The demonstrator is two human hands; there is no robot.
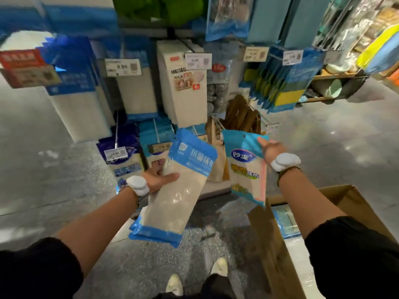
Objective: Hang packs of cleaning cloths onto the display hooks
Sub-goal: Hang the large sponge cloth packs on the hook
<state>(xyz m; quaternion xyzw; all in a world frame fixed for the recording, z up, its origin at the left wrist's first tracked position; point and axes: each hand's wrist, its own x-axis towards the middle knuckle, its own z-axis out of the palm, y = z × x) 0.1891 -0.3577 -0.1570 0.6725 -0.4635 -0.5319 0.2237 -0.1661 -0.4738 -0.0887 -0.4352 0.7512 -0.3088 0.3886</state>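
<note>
My left hand [158, 179] grips a stack of blue-and-white cloth packs [179, 190] from below, thumb across the front, tilted to the right. My right hand [271, 148] holds a single blue cloth pack [246, 167] by its upper right edge; the pack hangs upright with its hang hole at the top. Both packs are held in front of the display rack, where more cloth packs [127, 160] hang on low hooks with price tags [116, 154]. Hooks further up carry larger white packs [182, 83].
An open cardboard box [354, 203] stands on the floor at the lower right with a blue pack [286, 222] inside. Sponges [282, 91] and other goods hang to the right of the rack. My shoes [219, 266] stand on the grey floor below.
</note>
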